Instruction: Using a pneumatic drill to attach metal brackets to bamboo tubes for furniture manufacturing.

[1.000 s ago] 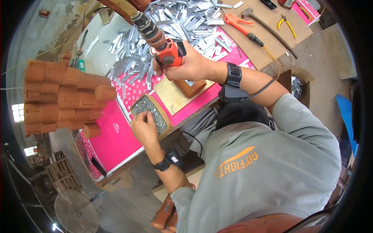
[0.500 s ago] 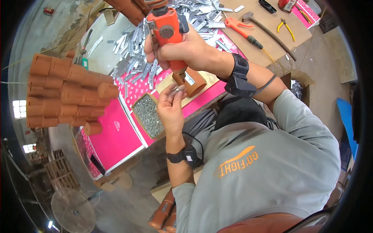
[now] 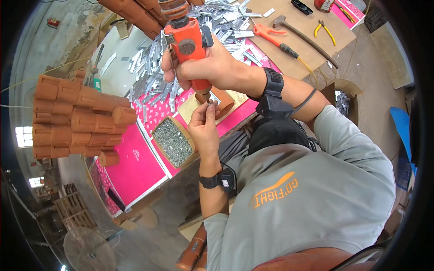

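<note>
My right hand [image 3: 203, 63] is wrapped round an orange-red power driver [image 3: 187, 47], held upright with its metal nose downward. Thumb and fingers of my left hand [image 3: 204, 124] pinch a small metal fastener [image 3: 210, 102] just below that nose; whether the two touch I cannot tell. Right behind my fingertips lies a brown cylinder [image 3: 224, 103] with a silver metal strip on it, resting on a light board [image 3: 187, 107]. Beside my left hand stands an open cardboard box of small metal fasteners [image 3: 173, 142].
A pile of silver metal strips [image 3: 156, 67] covers the table's far part. Brown cylinders [image 3: 81, 117] are stacked at the left. At the far right lie a hammer [image 3: 305, 40], an orange air blow gun [image 3: 273, 36] and yellow pliers [image 3: 325, 31]. The pink table covering [image 3: 135, 167] reaches the near edge.
My left fingers have risen with the fastener, closer to the driver's nose. The driver and my right hand have shifted slightly. The whole view has moved a little.
</note>
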